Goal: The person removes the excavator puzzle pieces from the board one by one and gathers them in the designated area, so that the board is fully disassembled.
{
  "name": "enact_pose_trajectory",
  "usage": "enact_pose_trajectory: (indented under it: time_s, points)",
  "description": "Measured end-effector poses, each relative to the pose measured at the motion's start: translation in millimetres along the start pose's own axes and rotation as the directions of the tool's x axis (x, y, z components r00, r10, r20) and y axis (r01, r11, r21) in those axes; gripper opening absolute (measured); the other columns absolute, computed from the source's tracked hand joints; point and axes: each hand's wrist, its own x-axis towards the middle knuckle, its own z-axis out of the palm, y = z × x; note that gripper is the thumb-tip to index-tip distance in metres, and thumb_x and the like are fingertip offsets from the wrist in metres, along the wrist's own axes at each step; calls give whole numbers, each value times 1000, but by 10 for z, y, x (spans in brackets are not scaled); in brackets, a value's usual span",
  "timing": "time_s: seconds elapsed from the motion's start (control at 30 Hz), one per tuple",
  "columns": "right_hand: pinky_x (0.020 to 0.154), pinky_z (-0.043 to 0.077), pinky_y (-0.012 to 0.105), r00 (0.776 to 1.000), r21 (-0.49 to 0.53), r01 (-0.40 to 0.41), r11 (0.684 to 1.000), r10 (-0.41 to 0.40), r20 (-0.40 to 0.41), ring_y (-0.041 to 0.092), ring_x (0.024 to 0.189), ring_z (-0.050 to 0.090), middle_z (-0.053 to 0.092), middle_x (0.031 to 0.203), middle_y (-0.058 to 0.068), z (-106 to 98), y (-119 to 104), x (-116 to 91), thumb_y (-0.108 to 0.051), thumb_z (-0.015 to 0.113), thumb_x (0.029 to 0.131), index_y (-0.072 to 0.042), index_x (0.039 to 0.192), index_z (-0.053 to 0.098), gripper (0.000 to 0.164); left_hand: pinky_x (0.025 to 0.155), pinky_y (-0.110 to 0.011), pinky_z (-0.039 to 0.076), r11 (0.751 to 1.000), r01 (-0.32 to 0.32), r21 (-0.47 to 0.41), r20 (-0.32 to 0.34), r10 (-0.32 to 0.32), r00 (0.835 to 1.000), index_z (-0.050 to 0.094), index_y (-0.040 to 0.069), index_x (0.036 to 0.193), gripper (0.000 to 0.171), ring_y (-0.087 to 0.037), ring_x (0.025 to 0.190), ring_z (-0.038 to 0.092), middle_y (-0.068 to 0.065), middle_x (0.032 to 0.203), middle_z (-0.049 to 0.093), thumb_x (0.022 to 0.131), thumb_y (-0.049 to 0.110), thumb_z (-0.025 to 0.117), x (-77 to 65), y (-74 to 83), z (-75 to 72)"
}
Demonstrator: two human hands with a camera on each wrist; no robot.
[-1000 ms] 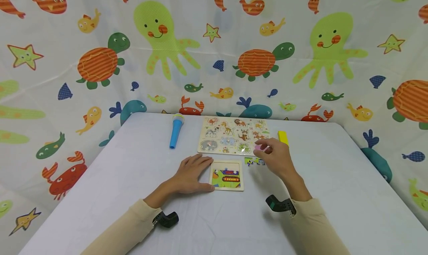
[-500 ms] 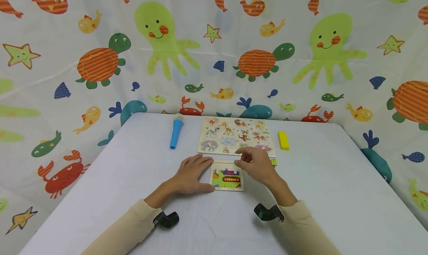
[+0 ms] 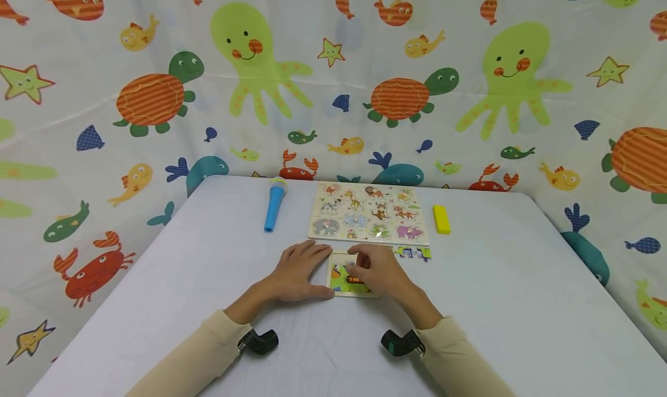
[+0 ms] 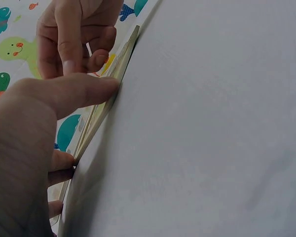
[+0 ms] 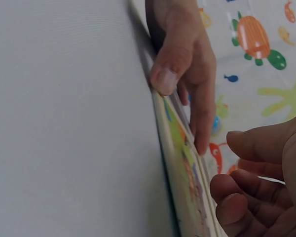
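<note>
A small jigsaw tray puzzle with a pale wooden frame (image 3: 341, 258) lies on the table, its green vehicle picture (image 3: 339, 285) partly covered. My left hand (image 3: 299, 272) rests along its left side, with thumb and fingers spread against the edge. Over the right part of the puzzle is my right hand (image 3: 383, 269), fingers loosely bent downward. In the right wrist view a gap shows between the right thumb (image 5: 251, 143) and the lower fingers, with no piece visible there. Loose puzzle pieces (image 3: 403, 252) lie just beyond, partly behind the right hand.
An animal puzzle board (image 3: 340, 212) lies behind the small puzzle. A blue toy microphone (image 3: 273, 206) is at its left, and a yellow block (image 3: 441, 219) at its right. A sea-animal curtain (image 3: 333, 125) hangs beyond the white table (image 3: 495, 293).
My right hand has come toward me and to the left, from the front right of the animal board to over the small puzzle. The left hand stays put.
</note>
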Motion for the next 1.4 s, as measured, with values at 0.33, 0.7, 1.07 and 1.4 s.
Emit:
enact_pose_trajectory:
  time_s: [0.33, 0.7, 1.07, 1.4]
  points:
    - [60, 44, 23, 997, -16, 34, 999, -33, 67, 9, 66, 53, 60, 76, -5, 119, 91, 26, -13, 78, 89, -4, 124, 69, 37, 122, -57, 9, 1000, -3, 3, 3, 3, 1000, 36, 20, 159, 96, -29, 156, 14, 1, 164, 34, 81, 68, 66, 8, 13, -14]
    - [61, 42, 24, 996, -81, 53, 995, -48, 69, 8, 66, 51, 58, 75, -6, 192, 88, 46, -17, 78, 89, -5, 116, 73, 31, 121, -59, 11, 1000, -14, 3, -12, 14, 1000, 37, 19, 158, 96, -31, 155, 15, 1, 163, 35, 81, 68, 66, 0, -2, -16]
    - [61, 41, 24, 997, -84, 26, 996, -20, 76, 9, 65, 50, 56, 74, -5, 219, 79, 53, -17, 78, 89, -6, 113, 71, 27, 121, -58, 10, 1000, -4, 3, -9, 4, 1000, 37, 18, 158, 95, -31, 155, 14, 0, 163, 35, 82, 66, 67, -4, -1, -10]
    - [64, 41, 27, 997, -95, -3, 995, 10, 77, 11, 68, 50, 56, 77, -3, 232, 69, 47, -17, 78, 90, -7, 111, 68, 26, 121, -59, 10, 1000, -9, -6, -14, 9, 1000, 39, 18, 158, 95, -32, 155, 15, 0, 163, 36, 81, 65, 68, -2, 3, -4]
